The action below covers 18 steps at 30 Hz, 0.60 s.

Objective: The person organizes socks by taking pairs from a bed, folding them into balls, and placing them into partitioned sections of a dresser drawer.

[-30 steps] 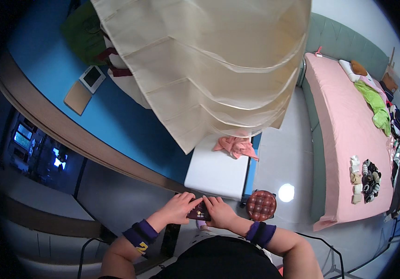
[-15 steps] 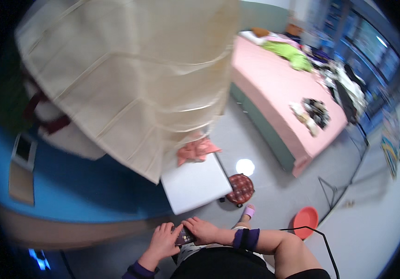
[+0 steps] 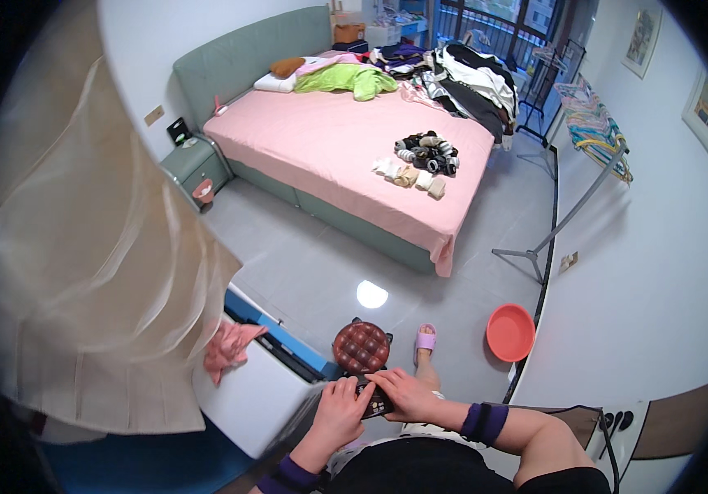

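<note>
A dark, flat handheld device with a lit screen, phone-like [image 3: 381, 403], is held low in front of my body. My left hand [image 3: 339, 410] closes round its left side, with one finger reaching over the screen. From the right, my right hand [image 3: 407, 396] grips its top and right edge. Parts of the device are hidden under the fingers. Just beyond the hands stands a round brown tufted stool [image 3: 361, 346]. Left of them is a white-topped unit [image 3: 262, 397] with a crumpled pink cloth [image 3: 230, 347] on its corner.
A beige fabric cover [image 3: 99, 263] hangs at the left. Ahead is a bed [image 3: 304, 136] with heaped clothes [image 3: 473, 78] and rolled socks [image 3: 426, 155]. A red basin [image 3: 510, 333] and a metal rack [image 3: 572, 216] holding hangers [image 3: 594, 123] stand at the right, beside the wall.
My view has swung to the right: the bed, basin and rack show more fully, and the beige cover has shifted left. Both hands still hold the device.
</note>
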Each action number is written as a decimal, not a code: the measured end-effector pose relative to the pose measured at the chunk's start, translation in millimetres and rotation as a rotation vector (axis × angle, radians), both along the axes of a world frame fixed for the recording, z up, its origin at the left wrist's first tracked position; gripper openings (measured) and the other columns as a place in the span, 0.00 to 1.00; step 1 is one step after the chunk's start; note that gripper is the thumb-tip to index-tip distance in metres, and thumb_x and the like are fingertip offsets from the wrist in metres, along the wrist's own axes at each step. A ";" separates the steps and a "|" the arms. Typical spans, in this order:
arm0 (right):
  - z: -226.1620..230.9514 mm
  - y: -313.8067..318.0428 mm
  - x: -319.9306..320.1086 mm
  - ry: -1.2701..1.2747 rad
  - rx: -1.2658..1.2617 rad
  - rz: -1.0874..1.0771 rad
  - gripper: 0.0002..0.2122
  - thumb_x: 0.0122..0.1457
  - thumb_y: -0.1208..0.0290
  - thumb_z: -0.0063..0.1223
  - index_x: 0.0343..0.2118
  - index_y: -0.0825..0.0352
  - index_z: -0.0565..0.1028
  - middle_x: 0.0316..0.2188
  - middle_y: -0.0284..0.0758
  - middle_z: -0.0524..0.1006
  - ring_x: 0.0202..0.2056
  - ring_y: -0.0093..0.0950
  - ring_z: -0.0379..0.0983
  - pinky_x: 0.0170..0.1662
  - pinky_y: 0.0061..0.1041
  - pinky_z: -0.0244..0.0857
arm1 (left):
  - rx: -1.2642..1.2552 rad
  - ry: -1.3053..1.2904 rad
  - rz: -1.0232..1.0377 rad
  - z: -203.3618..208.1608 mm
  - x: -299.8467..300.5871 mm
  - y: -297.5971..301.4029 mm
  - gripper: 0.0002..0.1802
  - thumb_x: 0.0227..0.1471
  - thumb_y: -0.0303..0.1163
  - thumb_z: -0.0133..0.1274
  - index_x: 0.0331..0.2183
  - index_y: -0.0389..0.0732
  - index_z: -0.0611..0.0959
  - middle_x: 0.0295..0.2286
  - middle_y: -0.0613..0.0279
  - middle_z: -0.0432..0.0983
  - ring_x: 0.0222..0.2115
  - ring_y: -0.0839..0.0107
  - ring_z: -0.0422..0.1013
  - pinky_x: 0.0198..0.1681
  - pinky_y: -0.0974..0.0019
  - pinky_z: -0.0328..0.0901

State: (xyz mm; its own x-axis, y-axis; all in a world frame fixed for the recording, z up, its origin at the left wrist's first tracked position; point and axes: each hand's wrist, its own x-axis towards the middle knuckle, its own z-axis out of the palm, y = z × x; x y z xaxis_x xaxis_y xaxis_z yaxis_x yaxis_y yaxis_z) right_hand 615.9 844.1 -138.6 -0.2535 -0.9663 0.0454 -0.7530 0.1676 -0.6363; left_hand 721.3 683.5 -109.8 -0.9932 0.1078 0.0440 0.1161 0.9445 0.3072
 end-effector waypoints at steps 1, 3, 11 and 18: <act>-4.9 3.3 -23.5 -0.002 -0.008 -0.019 0.38 0.30 0.73 0.60 0.50 0.67 0.56 0.44 0.41 0.63 0.45 0.38 0.59 0.50 0.32 0.55 | -0.005 -0.003 -0.020 -3.6 -24.1 2.3 0.36 0.23 0.30 0.56 0.44 0.41 0.69 0.36 0.51 0.63 0.39 0.57 0.61 0.42 0.59 0.56; -12.7 9.9 -66.1 -0.009 -0.021 -0.058 0.38 0.30 0.73 0.60 0.50 0.67 0.57 0.44 0.41 0.63 0.45 0.39 0.59 0.50 0.32 0.55 | -0.017 -0.021 -0.045 -11.4 -72.3 4.0 0.37 0.23 0.29 0.56 0.44 0.41 0.69 0.36 0.51 0.63 0.39 0.57 0.61 0.43 0.59 0.55; -102.5 15.0 -276.6 -0.274 -0.112 -0.083 0.36 0.29 0.74 0.60 0.47 0.68 0.58 0.44 0.42 0.63 0.46 0.41 0.58 0.50 0.35 0.55 | 0.023 -0.227 -0.036 -72.4 -299.3 11.8 0.40 0.22 0.29 0.57 0.46 0.43 0.68 0.39 0.52 0.62 0.42 0.55 0.60 0.46 0.57 0.55; -136.6 26.2 -469.0 -0.334 0.003 -0.315 0.32 0.30 0.73 0.60 0.45 0.68 0.61 0.41 0.43 0.65 0.44 0.42 0.60 0.48 0.34 0.56 | 0.082 -0.252 -0.074 -138.3 -513.4 16.5 0.38 0.27 0.27 0.55 0.47 0.42 0.66 0.42 0.52 0.61 0.45 0.54 0.59 0.52 0.52 0.51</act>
